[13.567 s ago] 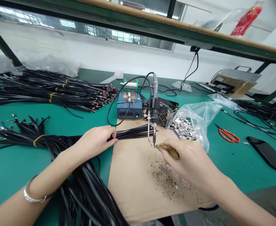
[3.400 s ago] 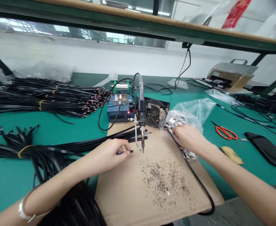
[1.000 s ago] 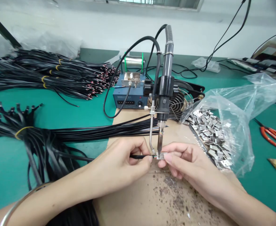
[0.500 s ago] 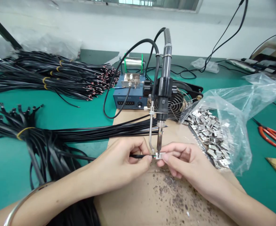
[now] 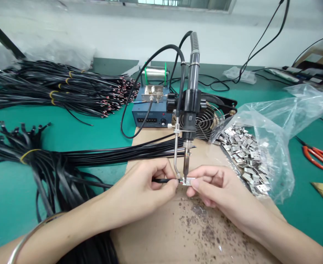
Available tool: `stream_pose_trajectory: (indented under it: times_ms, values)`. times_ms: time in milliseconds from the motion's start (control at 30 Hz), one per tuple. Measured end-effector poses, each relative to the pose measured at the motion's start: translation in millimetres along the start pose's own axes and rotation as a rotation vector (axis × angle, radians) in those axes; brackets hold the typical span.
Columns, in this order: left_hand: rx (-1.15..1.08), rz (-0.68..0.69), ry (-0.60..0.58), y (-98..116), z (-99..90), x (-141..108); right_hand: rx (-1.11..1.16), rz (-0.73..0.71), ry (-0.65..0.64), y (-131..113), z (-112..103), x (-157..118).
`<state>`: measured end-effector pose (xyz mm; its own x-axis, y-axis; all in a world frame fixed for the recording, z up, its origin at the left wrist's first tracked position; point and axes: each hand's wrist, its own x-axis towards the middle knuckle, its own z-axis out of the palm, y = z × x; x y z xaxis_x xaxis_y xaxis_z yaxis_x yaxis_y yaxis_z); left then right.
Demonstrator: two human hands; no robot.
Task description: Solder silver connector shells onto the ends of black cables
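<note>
Pinched in my left hand [image 5: 150, 183] is the end of a black cable [image 5: 161, 180], close to its wires. My right hand [image 5: 216, 187] grips a small silver metal connector [image 5: 189, 181] between thumb and fingers. The wire end meets the connector's left side. Directly above them stands an upright soldering iron [image 5: 190, 121], its tip at the connector. A thin metal feed tube [image 5: 175, 154] comes down beside the tip on the left. The exact contact at the tip is too small to make out.
A blue control box [image 5: 147, 116] with a solder spool [image 5: 155, 73] stands behind, beside a round fan [image 5: 204, 123]. Silver connectors [image 5: 244, 154] lie by a plastic bag [image 5: 279, 146] at right, near red-handled cutters [image 5: 319, 157]. Black cable bundles [image 5: 68, 91] fill the left. Cardboard [image 5: 150, 234] lies below.
The connector and my right hand have shifted very slightly to the right relative to the iron tip. Both hands keep their hold.
</note>
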<state>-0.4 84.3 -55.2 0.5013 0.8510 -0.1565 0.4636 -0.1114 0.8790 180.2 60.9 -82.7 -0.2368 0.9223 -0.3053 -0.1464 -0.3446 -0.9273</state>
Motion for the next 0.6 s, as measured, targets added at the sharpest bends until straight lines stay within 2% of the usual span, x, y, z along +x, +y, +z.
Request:
stream_pose_trajectory:
  times_ms: [200, 433, 600]
  values:
    - [0.003, 0.026, 0.001, -1.4, -0.5, -0.8, 0.014, 0.006, -0.017, -1.3, -0.9, -2.2]
    - [-0.031, -0.009, -0.011, -1.4, -1.0, -0.1, 0.048, 0.005, -0.046, -1.5, -0.9, -4.8]
    - [0.004, -0.019, -0.026, -0.7, 1.0, -0.3, 0.034, 0.025, 0.019, -2.8, 3.1, -2.8]
